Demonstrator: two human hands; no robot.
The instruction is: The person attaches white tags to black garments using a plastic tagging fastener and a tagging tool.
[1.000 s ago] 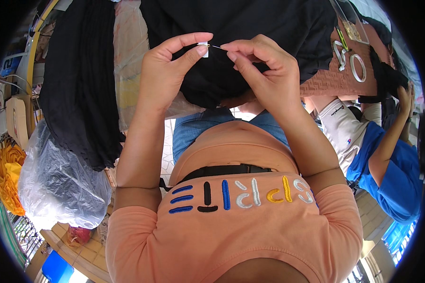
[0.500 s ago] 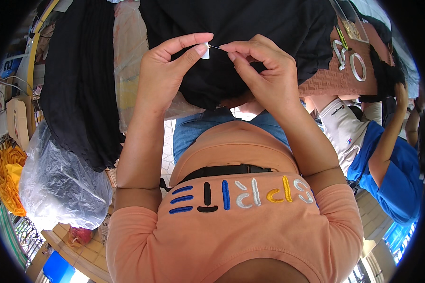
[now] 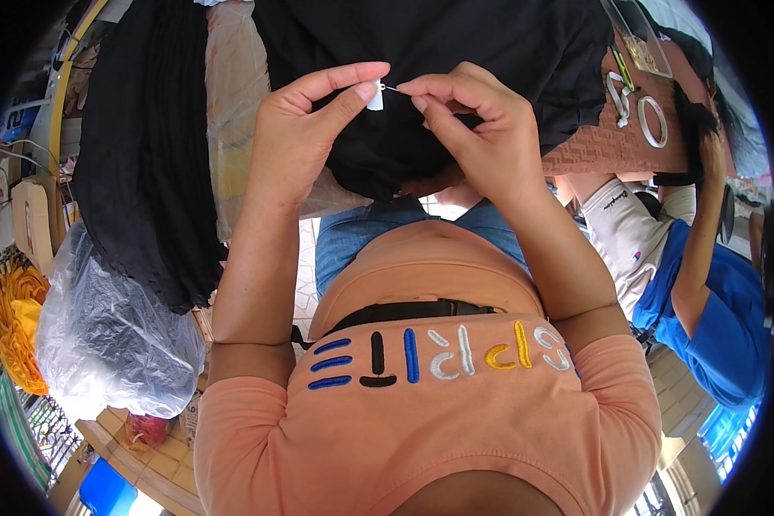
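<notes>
My left hand (image 3: 305, 129) pinches a small white tag (image 3: 376, 95) between thumb and forefinger, held up over a black garment (image 3: 456, 52) that lies across my lap. My right hand (image 3: 477, 129) pinches a thin needle-like pin (image 3: 393, 88) whose tip touches the tag. Both hands are raised close together, fingertips almost meeting. I wear an orange shirt and blue jeans.
More black cloth (image 3: 146, 155) hangs at the left, beside a clear plastic bag (image 3: 112, 335) and yellow fabric (image 3: 9, 327). A person in a blue top (image 3: 714, 318) sits at the right, arm raised. A brown board (image 3: 628, 129) lies behind my right hand.
My hands have stayed almost still. The pin's tip has drawn closer to the white tag. The person at the right has lifted an arm a little.
</notes>
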